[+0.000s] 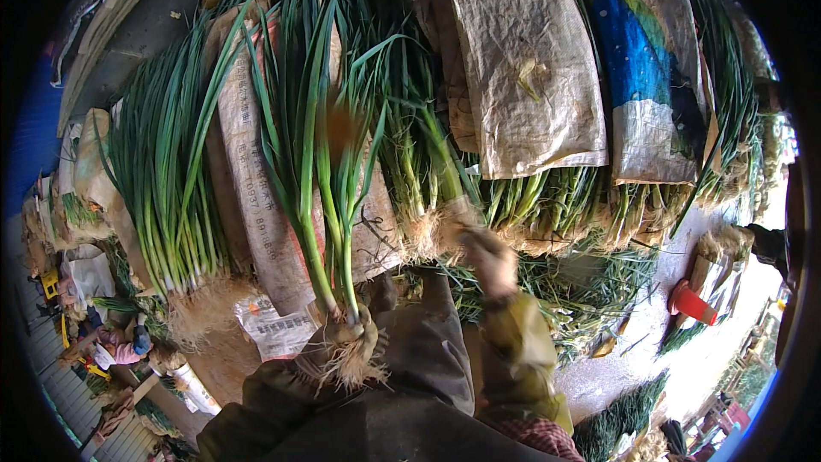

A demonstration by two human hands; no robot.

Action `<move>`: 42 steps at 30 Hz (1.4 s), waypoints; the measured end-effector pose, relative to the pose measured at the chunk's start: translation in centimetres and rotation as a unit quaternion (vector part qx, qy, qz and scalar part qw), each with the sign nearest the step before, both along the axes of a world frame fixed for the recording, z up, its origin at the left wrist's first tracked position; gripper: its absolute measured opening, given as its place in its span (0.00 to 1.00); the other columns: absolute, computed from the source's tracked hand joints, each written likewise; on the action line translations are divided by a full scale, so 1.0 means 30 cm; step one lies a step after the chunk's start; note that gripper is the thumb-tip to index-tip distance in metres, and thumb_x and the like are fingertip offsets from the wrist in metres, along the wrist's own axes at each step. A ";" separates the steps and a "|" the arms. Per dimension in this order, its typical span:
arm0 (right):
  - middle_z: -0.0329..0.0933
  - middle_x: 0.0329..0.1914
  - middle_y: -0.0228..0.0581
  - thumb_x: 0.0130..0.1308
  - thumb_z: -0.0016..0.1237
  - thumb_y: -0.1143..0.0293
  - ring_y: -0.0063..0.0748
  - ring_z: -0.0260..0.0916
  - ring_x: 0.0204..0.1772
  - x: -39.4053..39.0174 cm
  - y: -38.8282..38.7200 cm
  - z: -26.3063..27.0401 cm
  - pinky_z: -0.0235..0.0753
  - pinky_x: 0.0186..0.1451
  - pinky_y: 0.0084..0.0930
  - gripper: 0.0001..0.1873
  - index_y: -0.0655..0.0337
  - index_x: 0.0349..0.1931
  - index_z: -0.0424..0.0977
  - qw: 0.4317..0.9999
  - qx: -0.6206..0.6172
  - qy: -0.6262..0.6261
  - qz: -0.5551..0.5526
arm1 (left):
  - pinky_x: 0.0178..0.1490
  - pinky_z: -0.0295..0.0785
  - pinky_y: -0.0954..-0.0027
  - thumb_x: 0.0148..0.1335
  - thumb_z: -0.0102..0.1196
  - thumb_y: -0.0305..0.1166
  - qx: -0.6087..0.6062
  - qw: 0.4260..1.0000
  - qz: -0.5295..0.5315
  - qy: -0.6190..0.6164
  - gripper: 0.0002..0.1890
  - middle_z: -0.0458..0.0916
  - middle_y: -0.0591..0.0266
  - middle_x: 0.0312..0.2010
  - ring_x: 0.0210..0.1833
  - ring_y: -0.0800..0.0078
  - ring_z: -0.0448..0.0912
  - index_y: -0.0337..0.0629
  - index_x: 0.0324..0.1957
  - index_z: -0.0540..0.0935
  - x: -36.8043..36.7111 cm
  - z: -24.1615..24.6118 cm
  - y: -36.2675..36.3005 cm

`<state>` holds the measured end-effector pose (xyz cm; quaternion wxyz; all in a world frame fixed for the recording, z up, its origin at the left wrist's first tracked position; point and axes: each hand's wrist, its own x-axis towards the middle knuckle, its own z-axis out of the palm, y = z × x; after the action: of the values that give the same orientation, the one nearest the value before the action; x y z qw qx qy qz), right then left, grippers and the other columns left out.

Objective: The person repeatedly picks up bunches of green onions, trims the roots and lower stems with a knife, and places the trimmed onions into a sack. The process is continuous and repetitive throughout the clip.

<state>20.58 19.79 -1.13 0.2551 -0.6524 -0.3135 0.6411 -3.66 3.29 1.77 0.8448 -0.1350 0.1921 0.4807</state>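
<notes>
My left hand [359, 333] is closed round the root ends of a few green onion stalks [308, 224], whose long leaves point away from me over woven sacks [247, 135]. My right hand [490, 260], blurred, is at the root end of another green onion bundle [446, 160]; whether its fingers grip the stalks cannot be told. A neat row of green onions [186, 224] with pale bushy roots lies on the left. Between my hands more onions [410, 192] lie with their roots towards me.
Woven sacks [529, 77] cover onion bundles at the right, beside a blue and white sack [648, 96]. Leaf trimmings [571, 289] litter the floor. A red object [693, 303] lies near wrapped bundles at the far right. Another person [122, 346] is at the lower left.
</notes>
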 end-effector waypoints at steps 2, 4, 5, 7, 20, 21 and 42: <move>0.78 0.27 0.32 0.61 0.49 0.76 0.18 0.67 0.23 0.099 -0.053 0.020 0.67 0.23 0.17 0.09 0.56 0.41 0.78 0.985 0.160 -0.009 -0.064 | 0.46 0.75 0.58 0.61 0.49 0.24 -0.040 0.993 -0.029 0.108 0.13 0.75 0.49 0.46 0.45 0.57 0.77 0.40 0.48 0.71 0.050 0.075 0.070; 0.73 0.21 0.30 0.59 0.46 0.76 0.21 0.65 0.19 0.129 -0.122 -0.021 0.64 0.19 0.20 0.07 0.56 0.35 0.77 0.906 0.336 -0.207 0.152 | 0.59 0.68 0.55 0.59 0.51 0.25 -0.046 0.970 -0.059 0.233 0.13 0.73 0.48 0.52 0.57 0.55 0.70 0.39 0.47 0.73 0.098 0.152 0.151; 0.70 0.17 0.29 0.59 0.44 0.76 0.24 0.64 0.18 0.103 -0.149 -0.011 0.62 0.18 0.22 0.06 0.56 0.32 0.75 0.798 0.366 -0.341 0.335 | 0.59 0.68 0.56 0.59 0.52 0.26 -0.038 0.965 -0.062 0.254 0.13 0.72 0.48 0.52 0.57 0.57 0.70 0.39 0.46 0.73 0.112 0.154 0.170; 0.72 0.19 0.36 0.58 0.41 0.76 0.31 0.67 0.18 0.010 -0.203 0.086 0.72 0.25 0.26 0.08 0.57 0.34 0.74 0.801 0.351 -0.263 0.406 | 0.58 0.68 0.59 0.58 0.53 0.27 -0.031 0.953 -0.074 0.291 0.13 0.71 0.47 0.53 0.58 0.60 0.69 0.38 0.46 0.74 0.127 0.135 0.183; 0.77 0.44 0.48 0.60 0.34 0.35 0.39 0.76 0.42 -0.071 -0.054 0.114 0.76 0.43 0.32 0.36 0.59 0.50 0.71 0.925 -0.062 -0.140 0.347 | 0.49 0.73 0.70 0.55 0.53 0.21 -0.114 0.934 -0.110 0.320 0.16 0.78 0.61 0.40 0.43 0.71 0.77 0.35 0.47 0.75 0.177 0.034 0.155; 0.76 0.47 0.48 0.61 0.34 0.34 0.40 0.76 0.44 -0.078 -0.043 0.051 0.76 0.44 0.31 0.37 0.60 0.54 0.68 0.909 -0.081 -0.177 0.368 | 0.47 0.73 0.72 0.54 0.54 0.20 -0.107 0.928 -0.109 0.339 0.16 0.79 0.63 0.39 0.42 0.72 0.77 0.35 0.47 0.75 0.205 0.043 0.172; 0.57 0.11 0.22 0.66 0.40 0.64 0.21 0.53 0.15 0.158 -0.299 -0.120 0.60 0.22 0.19 0.12 0.61 0.40 0.72 0.854 -0.197 0.343 -0.338 | 0.49 0.73 0.64 0.56 0.54 0.29 -0.131 0.977 -0.001 0.170 0.14 0.74 0.55 0.39 0.40 0.66 0.74 0.36 0.45 0.74 0.207 0.101 0.140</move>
<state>25.31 10.82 -4.72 0.4134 -0.4932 0.1666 0.7470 2.54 7.49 4.80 0.7753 -0.1605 0.3941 0.4667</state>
